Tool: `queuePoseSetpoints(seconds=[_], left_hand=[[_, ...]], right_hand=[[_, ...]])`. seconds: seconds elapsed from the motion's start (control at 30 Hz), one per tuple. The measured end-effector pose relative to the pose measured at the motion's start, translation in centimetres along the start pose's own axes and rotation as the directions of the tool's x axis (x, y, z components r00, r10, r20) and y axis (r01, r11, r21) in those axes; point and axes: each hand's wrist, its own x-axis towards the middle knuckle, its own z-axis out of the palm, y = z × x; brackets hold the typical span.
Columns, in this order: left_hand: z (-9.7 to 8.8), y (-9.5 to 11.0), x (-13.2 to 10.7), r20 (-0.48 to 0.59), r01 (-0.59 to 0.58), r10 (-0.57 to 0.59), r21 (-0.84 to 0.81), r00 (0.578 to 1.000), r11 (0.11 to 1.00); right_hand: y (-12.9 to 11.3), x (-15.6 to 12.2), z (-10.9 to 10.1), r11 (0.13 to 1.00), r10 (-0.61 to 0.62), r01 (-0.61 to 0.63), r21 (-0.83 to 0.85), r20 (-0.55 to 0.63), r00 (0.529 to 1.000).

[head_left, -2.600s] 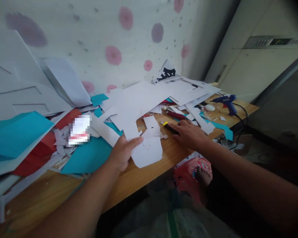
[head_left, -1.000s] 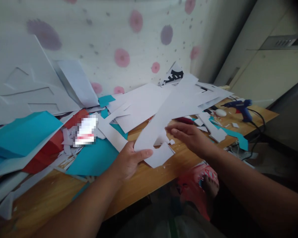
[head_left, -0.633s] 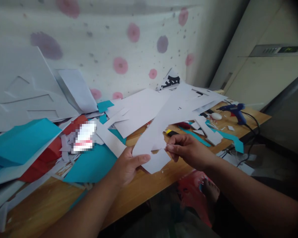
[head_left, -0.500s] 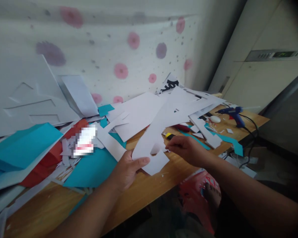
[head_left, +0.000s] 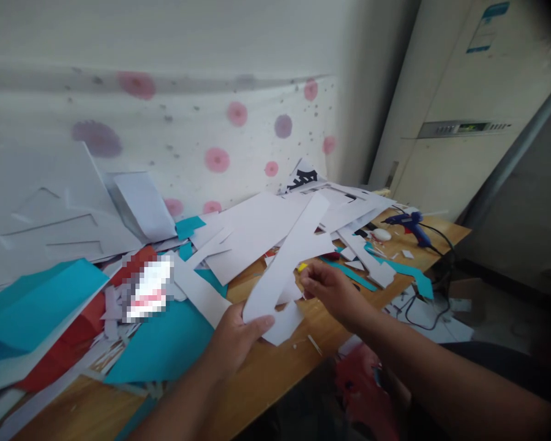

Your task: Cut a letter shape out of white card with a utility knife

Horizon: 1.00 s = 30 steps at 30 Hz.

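Note:
My left hand (head_left: 241, 337) grips the lower end of a curved white cut-out piece of card or foam board (head_left: 282, 269), thumb on top and fingers beneath. The piece is held tilted above the table and has a notch near its lower end. Beside the notch, my right hand (head_left: 328, 288) is closed in a pinch at the piece's right edge; whatever lies between those fingertips is too small to make out. A yellow tip (head_left: 302, 267) shows just behind the right fingers, the rest hidden by the hand.
White sheets and offcuts (head_left: 252, 226) cover the back of the wooden table (head_left: 298, 367). Teal card (head_left: 165, 343) and red card (head_left: 73, 337) lie at left. A blue glue gun (head_left: 408, 226) with a cord rests at right. Small scraps (head_left: 314, 345) lie near the front edge.
The camera view has tilted up, so the scene sits lower. Both hands stay at the white piece, its far end swung slightly. A thin white sliver now shows on the table near the front edge.

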Motion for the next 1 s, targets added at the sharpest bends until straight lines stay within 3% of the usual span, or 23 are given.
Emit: queuePoseSetpoints(seconds=[0.1,0.23,0.37,0.5,0.6,0.7,0.8,1.0], left_hand=[[-0.2,-0.1,0.1,0.031,-0.018,0.018,0.020,0.999,1.000],[0.1,0.0,-0.1,0.053,-0.036,0.032,0.079,0.998,0.996],[0.6,0.0,-0.5,0.097,-0.089,0.077,0.128,0.992,0.988],[0.4,0.3,-0.3,0.049,-0.105,0.110,-0.088,0.993,0.991],[0.4,0.7,-0.2,-0.020,-0.037,0.032,-0.341,0.999,0.939],[0.9,0.8,-0.4,0.086,0.043,-0.001,-0.483,0.996,0.875],[1.6,0.4,-0.6,0.201,0.061,0.056,-0.531,0.978,0.845],[2.2,-0.3,-0.7,0.092,-0.110,0.178,-0.496,0.980,0.861]], right_hand=[[-0.1,-0.2,-0.1,0.997,0.078,-0.078,-0.004,-0.063,0.995],[-0.9,-0.7,1.3,0.988,0.080,-0.086,0.131,0.050,0.995],[-1.2,-0.9,2.5,0.977,0.150,-0.164,0.135,0.108,0.983],[-1.0,-0.9,2.3,0.974,0.173,-0.190,0.122,0.136,0.975],[-1.1,-1.0,2.0,0.957,0.173,-0.220,0.188,0.236,0.956],[-1.4,-1.0,2.0,0.924,0.158,-0.248,0.292,0.299,0.941],[-1.6,-1.0,2.5,0.932,0.166,-0.229,0.282,0.232,0.958],[-1.4,-1.1,4.7,0.976,0.078,-0.084,0.201,0.037,0.996]])
